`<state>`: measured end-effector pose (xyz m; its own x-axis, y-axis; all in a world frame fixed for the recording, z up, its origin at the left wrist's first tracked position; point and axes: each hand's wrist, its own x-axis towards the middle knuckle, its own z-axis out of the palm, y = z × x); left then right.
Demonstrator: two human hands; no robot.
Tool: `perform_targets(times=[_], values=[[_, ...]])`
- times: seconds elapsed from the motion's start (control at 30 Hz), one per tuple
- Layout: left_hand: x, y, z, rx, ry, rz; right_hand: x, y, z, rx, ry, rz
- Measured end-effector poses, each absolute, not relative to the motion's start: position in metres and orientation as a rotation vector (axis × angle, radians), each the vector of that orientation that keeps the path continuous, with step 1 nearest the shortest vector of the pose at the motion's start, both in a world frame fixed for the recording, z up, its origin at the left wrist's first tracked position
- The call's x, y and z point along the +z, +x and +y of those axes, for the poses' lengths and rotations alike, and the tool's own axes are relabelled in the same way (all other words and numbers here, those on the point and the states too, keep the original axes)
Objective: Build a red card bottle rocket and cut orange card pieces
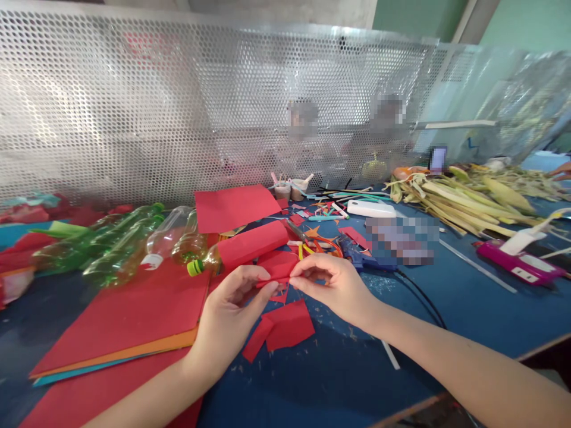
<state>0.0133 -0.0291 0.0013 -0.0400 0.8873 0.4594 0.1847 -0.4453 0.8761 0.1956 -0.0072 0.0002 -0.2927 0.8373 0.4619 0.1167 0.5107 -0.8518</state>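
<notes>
Between my two hands is a small folded piece of red paper [277, 278], held above the blue table. My left hand [238, 297] pinches its left end between thumb and fingers. At the right end, my right hand [328, 282] pinches it with thumb and forefinger. Below lie red paper pieces [292, 326] on the table. Just behind the hands, a plastic bottle wrapped in red paper [254, 244] rests on its side, its yellow-green cap [195, 267] pointing left. A blue glue gun [368, 261] with a black cord lies to the right.
Sheets of red paper [134, 321] are stacked at left, with green plastic bottles [129, 249] behind. Scissors [328, 242], paper scraps and a white power bank-like object [371, 208] lie ahead. Dried husks [473, 202] and a purple power strip [520, 264] are at right. A perforated screen [223, 107] stands behind.
</notes>
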Motion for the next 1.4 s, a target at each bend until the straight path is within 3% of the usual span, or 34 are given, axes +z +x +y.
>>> perform_targets(times=[0.87,1.17,1.4], values=[[0.004,0.011,-0.025,1.324,1.477,1.229,-0.006,0.192,-0.003,1.029,-0.784,-1.678],[0.018,0.006,-0.037,1.330,1.578,0.977,0.000,0.195,0.010,1.632,-0.729,-1.291],[0.019,0.007,-0.036,1.296,1.511,1.003,0.003,0.195,0.009,1.677,-0.700,-1.254]])
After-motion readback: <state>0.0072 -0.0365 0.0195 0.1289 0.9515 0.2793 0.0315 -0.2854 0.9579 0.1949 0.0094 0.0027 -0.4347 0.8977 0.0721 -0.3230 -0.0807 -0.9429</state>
